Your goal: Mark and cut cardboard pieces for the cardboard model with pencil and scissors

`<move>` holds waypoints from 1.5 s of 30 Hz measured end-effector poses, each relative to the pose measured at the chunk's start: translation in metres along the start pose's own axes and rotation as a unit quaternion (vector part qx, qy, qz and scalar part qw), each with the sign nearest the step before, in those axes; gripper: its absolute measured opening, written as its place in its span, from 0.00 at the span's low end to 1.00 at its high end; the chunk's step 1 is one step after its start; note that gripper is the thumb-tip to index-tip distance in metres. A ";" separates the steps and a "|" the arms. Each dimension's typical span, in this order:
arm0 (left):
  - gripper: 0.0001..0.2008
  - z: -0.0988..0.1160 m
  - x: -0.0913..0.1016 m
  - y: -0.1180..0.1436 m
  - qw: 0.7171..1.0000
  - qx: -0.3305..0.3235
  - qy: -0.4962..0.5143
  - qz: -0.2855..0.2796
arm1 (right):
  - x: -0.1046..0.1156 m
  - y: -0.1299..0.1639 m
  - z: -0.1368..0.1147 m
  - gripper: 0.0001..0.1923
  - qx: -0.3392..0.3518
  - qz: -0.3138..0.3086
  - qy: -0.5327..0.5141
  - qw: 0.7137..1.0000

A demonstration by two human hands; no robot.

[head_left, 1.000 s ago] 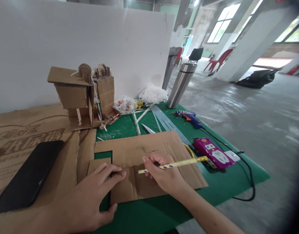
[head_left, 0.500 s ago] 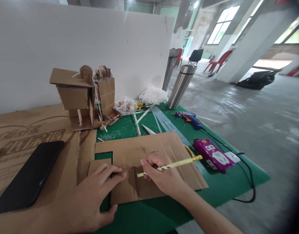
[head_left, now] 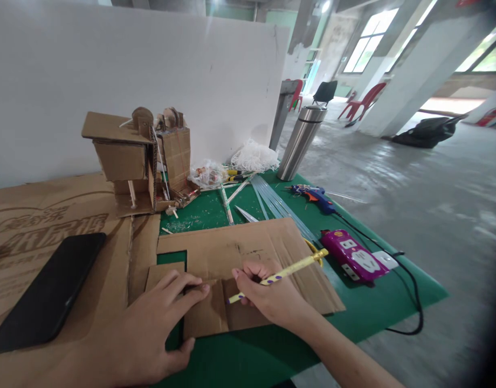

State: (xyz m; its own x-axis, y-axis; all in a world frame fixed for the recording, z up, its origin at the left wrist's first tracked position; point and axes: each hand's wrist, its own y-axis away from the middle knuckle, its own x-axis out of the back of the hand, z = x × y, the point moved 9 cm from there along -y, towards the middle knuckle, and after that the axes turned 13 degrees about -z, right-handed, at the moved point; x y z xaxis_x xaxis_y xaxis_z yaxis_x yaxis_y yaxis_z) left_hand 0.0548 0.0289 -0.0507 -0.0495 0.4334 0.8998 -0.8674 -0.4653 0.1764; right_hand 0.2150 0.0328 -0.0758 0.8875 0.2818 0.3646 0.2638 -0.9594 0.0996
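My right hand (head_left: 270,296) grips a yellow pencil (head_left: 290,268) with purple dots, its tip resting on a flat brown cardboard piece (head_left: 248,253) that lies on the green mat (head_left: 365,302). My left hand (head_left: 151,331) lies flat, fingers spread, pressing a small cardboard piece (head_left: 205,318) against the big one, its fingertips just left of the pencil tip. Faint pencil marks show on the cardboard above my right hand.
A black phone (head_left: 46,293) lies at left on a printed cardboard sheet (head_left: 38,221). A cardboard model (head_left: 140,159) stands at the back. A steel flask (head_left: 300,141), glue sticks (head_left: 276,202), a blue glue gun (head_left: 315,196) and a purple power strip (head_left: 353,254) sit to the right.
The pencil has tilted steeper, its back end swinging left and up while the tip slid slightly down the cardboard. My left hand has stayed put.
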 end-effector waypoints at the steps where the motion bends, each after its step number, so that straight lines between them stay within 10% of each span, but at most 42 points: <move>1: 0.33 0.000 0.000 0.000 1.000 -0.001 0.002 0.004 | 0.000 0.000 0.000 0.20 0.000 -0.002 0.000 1.000; 21: 0.34 -0.001 -0.002 0.001 1.000 0.000 -0.005 0.000 | -0.013 0.002 -0.005 0.19 0.011 -0.091 -0.043 0.995; 26: 0.35 0.000 -0.001 0.003 1.000 -0.003 0.015 0.002 | 0.002 0.002 0.006 0.20 -0.019 0.000 -0.105 0.994; 40: 0.27 -0.044 0.045 0.021 0.958 0.086 0.135 0.237 | 0.008 0.003 0.009 0.25 -0.027 0.041 -0.130 0.990; 45: 0.26 -0.039 0.047 0.024 0.955 0.094 0.128 0.250 | 0.015 0.018 -0.016 0.28 0.102 0.057 -0.009 0.993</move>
State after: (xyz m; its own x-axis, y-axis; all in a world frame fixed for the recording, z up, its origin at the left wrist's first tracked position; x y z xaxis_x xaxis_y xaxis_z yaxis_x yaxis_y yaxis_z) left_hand 0.0127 0.0684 -0.0193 -0.5749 0.2837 0.7675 -0.5999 -0.7840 -0.1596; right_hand 0.2272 0.0194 -0.0541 0.9223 0.1741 0.3451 0.2313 -0.9639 -0.1318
